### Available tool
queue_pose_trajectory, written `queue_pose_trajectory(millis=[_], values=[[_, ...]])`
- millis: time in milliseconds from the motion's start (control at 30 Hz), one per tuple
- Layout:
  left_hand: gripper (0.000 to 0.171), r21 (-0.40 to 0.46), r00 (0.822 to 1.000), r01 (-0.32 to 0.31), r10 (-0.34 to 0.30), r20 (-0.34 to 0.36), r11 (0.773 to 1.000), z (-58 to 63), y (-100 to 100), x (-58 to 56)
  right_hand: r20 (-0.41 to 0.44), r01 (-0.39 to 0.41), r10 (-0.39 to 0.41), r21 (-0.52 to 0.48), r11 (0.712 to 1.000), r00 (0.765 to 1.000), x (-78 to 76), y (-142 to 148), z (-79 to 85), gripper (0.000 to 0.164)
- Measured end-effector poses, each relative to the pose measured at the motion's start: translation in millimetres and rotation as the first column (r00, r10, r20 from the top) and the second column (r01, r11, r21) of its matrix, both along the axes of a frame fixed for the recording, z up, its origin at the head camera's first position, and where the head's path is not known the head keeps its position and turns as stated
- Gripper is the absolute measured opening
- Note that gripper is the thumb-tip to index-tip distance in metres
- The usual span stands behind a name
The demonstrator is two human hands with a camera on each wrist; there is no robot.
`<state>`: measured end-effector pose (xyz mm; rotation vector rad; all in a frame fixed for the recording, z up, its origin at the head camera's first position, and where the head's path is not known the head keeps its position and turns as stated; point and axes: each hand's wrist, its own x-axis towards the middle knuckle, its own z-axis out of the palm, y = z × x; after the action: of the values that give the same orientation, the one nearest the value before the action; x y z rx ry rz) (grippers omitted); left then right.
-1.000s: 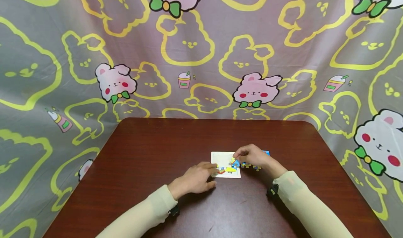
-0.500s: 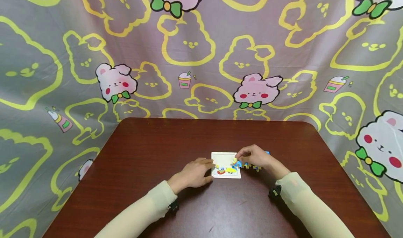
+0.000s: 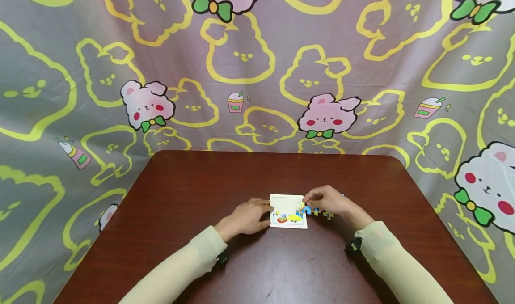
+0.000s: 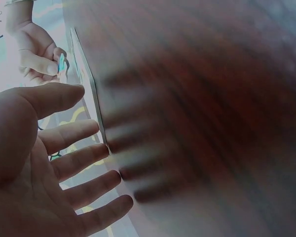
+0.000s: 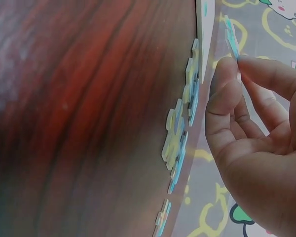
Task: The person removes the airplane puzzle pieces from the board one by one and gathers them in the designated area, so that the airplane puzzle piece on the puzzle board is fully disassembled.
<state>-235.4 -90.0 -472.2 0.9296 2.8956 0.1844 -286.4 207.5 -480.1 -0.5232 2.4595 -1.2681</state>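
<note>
A white puzzle board lies flat on the table, with a few colourful pieces along its lower part. My left hand is at the board's left edge, fingers spread and fairly straight; whether the fingertips touch the edge is hard to tell. Thumb and index finger of my right hand pinch a small puzzle piece, partly blue, held up by the board's right side. Loose puzzle pieces lie on the table below this hand, which covers some of them in the head view.
The brown table has rounded far corners. Behind it and at both sides hangs a grey cloth with yellow outlines and rabbit faces. A dark wrist device sits at the right sleeve cuff.
My left hand has drawn back to the left, from over the board to its edge. My right hand has shifted slightly right, the puzzle piece still pinched.
</note>
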Motion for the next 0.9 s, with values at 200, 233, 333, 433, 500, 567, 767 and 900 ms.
queue_pose_trajectory(millis=[200, 233, 333, 433, 500, 567, 767, 900], values=[[0.047, 0.009, 1.000, -0.014, 0.014, 0.008, 1.000, 0.1, 0.0, -2.3, -0.020, -0.001, 0.001, 0.019, 1.000, 1.000, -0.4, 4.3, 2.7, 0.015], [0.047, 0.010, 1.000, -0.016, 0.016, 0.008, 1.000, -0.2, 0.2, -2.7, -0.024, -0.002, 0.002, 0.016, 1.000, 1.000, -0.7, 5.3, 2.5, 0.015], [0.047, 0.010, 1.000, -0.026, 0.025, 0.013, 1.000, -1.5, 0.7, -3.4, -0.017, 0.001, -0.001, 0.009, 1.000, 1.000, -0.9, 9.3, 2.1, 0.015], [0.047, 0.008, 0.999, -0.031, 0.031, 0.021, 0.999, -2.8, 1.2, -3.7, -0.008, 0.012, -0.012, 0.012, 1.000, 1.000, -0.5, 13.9, 1.4, 0.015], [0.047, 0.008, 0.999, -0.031, 0.031, 0.019, 0.999, -3.3, 1.4, -3.4, -0.006, 0.020, -0.020, 0.015, 1.000, 1.000, 0.4, 17.5, 1.3, 0.015], [0.046, 0.010, 0.999, -0.031, 0.031, 0.019, 0.999, -3.4, 1.4, -3.2, -0.003, 0.026, -0.026, 0.014, 1.000, 1.000, 0.9, 21.2, 1.1, 0.016], [0.045, 0.023, 1.000, -0.025, 0.025, 0.008, 0.999, -4.0, 1.3, -3.0, 0.003, 0.044, -0.044, 0.019, 0.999, 0.999, 1.8, 33.5, 1.9, 0.015], [0.046, 0.025, 1.000, -0.023, 0.023, 0.001, 0.999, -3.1, 1.7, -3.0, -0.014, 0.040, -0.039, 0.006, 0.999, 0.999, 2.6, 42.0, 3.8, 0.015]])
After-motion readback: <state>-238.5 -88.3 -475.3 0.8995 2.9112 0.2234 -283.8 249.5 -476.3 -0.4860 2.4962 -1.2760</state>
